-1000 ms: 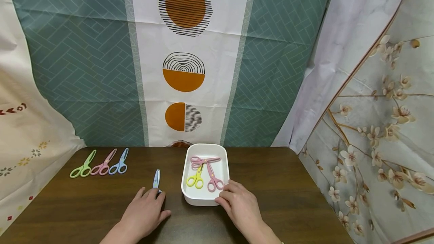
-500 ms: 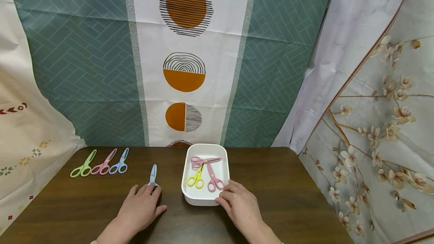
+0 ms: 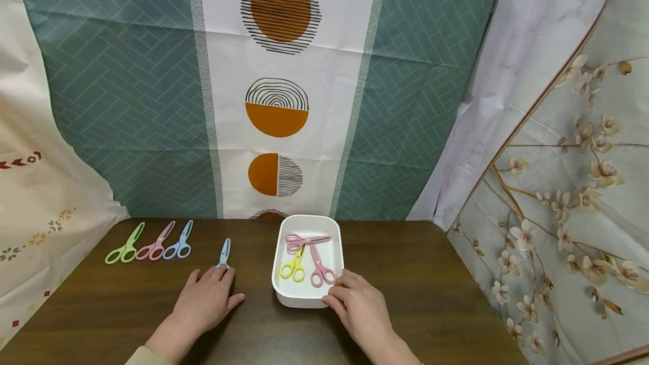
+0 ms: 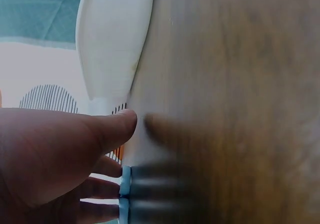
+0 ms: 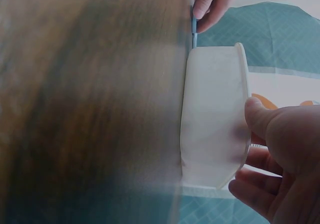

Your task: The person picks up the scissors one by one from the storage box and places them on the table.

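My left hand (image 3: 205,297) lies palm-down on the table, its fingertips on the handles of a blue pair of scissors (image 3: 225,251) whose blades point away. Its fingers are stretched out and the thumb is spread to the side; in the left wrist view the fingertips press the blue scissor handles (image 4: 124,181). With my right hand (image 3: 360,300) I hold the near right corner of a white tray (image 3: 299,301), thumb and fingers at its rim. Inside the tray are yellow scissors (image 3: 286,271) and two pink pairs, one pink pair (image 3: 318,266) lying beside the yellow.
Green scissors (image 3: 121,253), pink scissors (image 3: 151,251) and blue scissors (image 3: 177,250) lie in a row at the far left of the dark wooden table (image 3: 426,275). A patterned curtain (image 3: 416,128) hangs behind the table's back edge.
My left hand has slid the blue scissors away from me and slightly left, towards the row. My right hand and the tray have stayed in place.
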`<state>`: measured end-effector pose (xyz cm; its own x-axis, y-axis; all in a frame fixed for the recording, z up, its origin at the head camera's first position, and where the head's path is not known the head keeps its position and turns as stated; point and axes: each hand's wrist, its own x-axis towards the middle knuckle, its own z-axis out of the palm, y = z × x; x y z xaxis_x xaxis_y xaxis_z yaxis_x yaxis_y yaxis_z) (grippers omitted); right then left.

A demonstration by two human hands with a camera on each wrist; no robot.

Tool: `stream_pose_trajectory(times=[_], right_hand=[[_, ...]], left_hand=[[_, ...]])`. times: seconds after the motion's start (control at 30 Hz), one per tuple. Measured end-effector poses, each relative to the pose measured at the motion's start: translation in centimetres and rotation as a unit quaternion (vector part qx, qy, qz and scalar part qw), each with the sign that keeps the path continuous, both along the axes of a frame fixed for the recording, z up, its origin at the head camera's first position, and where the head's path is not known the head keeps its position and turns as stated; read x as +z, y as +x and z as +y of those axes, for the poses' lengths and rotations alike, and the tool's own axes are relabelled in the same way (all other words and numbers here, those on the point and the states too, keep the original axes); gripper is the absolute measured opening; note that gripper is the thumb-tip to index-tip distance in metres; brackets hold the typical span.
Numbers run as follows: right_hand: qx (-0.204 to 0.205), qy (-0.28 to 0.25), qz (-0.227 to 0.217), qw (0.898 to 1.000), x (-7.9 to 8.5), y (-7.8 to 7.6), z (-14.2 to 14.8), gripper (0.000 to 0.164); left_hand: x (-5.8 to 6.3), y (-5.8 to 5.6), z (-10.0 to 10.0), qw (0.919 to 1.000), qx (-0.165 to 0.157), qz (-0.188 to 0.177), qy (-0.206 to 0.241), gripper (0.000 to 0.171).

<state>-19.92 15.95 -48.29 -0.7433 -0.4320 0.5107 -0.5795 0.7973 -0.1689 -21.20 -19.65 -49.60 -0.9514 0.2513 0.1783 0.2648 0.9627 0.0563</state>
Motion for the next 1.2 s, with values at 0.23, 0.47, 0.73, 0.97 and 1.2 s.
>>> stream_pose_trajectory(times=[0.23,0.47,0.73,0.97,1.2], right_hand=[[-0.003,0.005,-0.003,1.0,-0.1,0.0,-0.1,0.013],[-0.003,0.005,-0.004,1.0,-0.1,0.0,-0.1,0.013],[-0.002,0.001,0.0,1.0,-0.2,-0.1,-0.1,0.014],[0.0,-0.001,0.003,1.0,-0.1,0.0,-0.1,0.014],[-0.002,-0.001,0.001,1.0,0.1,0.1,-0.1,0.013]], left_hand=[[-0.4,-1.3,-0.7,0.9996,0.019,0.008,0.017,0.063],[-0.6,-1.8,-1.0,0.9992,0.016,0.024,0.026,0.061],[-0.8,-2.7,-1.2,0.999,0.03,0.011,0.03,0.061],[-0.5,-3.4,-1.5,0.9987,0.04,-0.003,0.032,0.06],[-0.3,-4.4,-1.8,0.9977,0.046,-0.011,0.048,0.061]])
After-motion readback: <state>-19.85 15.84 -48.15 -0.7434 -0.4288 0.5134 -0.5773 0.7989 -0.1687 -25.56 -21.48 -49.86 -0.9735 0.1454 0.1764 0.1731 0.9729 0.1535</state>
